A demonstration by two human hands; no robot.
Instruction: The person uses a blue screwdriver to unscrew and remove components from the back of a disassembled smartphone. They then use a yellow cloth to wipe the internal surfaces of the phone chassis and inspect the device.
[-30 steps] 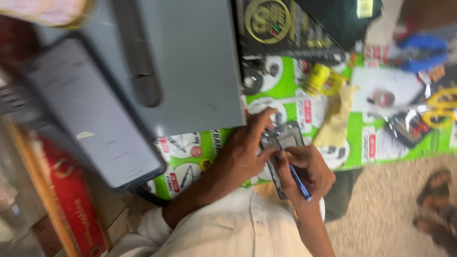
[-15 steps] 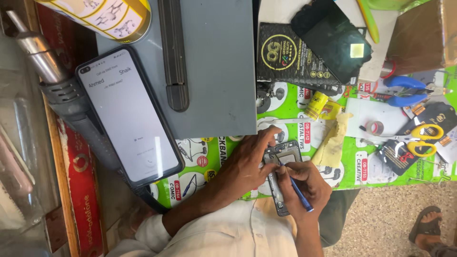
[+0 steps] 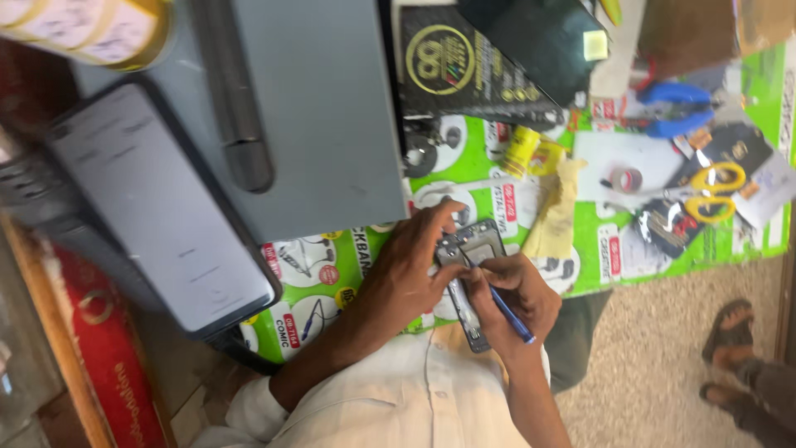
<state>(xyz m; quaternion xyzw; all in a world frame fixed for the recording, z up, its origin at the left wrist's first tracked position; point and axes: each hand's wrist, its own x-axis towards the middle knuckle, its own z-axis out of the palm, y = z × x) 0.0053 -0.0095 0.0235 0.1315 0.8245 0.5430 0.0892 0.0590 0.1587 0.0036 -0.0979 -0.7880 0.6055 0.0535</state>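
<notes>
Head view, looking down. Table (image 3: 663,249) under a green printed mat.

Largest item: grey slab (image 3: 332,108) across the upper left, a dark bar lying on it. A smartphone (image 3: 157,207) with lit pale screen leans at the slab's lower left edge; it sits larger and further left in view than half a second ago, so the camera has shifted, not the work.

Black box (image 3: 464,70) above centre, dark phone (image 3: 539,37) overlapping its right side.

Work item: opened phone (image 3: 473,274), back cover off, held just off the table's near edge above the lap. Its position between the hands is unchanged over the last second, so the same fine step continues.

Left hand (image 3: 406,274): fingers closed on the opened phone's upper left edge, steadying it. Right hand (image 3: 514,299): fingers pinched on a blue-handled tool (image 3: 510,315), tip down inside the phone body.

Nearby: yellow cloth (image 3: 555,207) just right of the hands, yellow-handled scissors (image 3: 705,191), blue pliers (image 3: 672,108), small yellow bottle (image 3: 522,149). Nothing blocks the hands. Another person's sandalled foot (image 3: 730,332) on the floor, well apart.
</notes>
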